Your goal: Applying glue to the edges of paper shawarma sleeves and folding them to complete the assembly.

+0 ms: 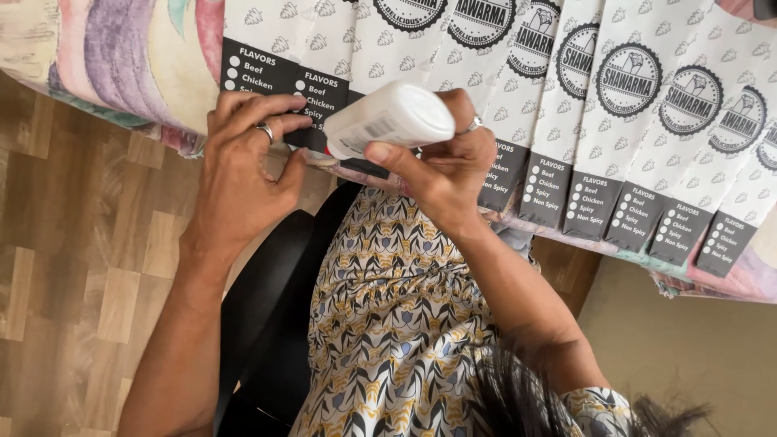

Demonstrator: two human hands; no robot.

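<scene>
Head view shows me my right hand (pixel 441 166) gripping a white plastic bottle (pixel 388 120) while my left hand (pixel 243 166) presses open-fingered on patterned white paper sleeves (pixel 566 105).

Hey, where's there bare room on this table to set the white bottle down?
Bare cloth left of the paper sleeves, beyond the left hand. Crowded: overlapping sleeves cover the table to the right of the right hand holding the bottle.

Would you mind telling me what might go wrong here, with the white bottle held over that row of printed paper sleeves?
1. The right hand holds the white bottle tipped over the paper sleeves; its contents might smear the dark printed bands.
2. The left hand pins only one sleeve at the table's edge, so the overlapping others might shift or slide off.
</scene>
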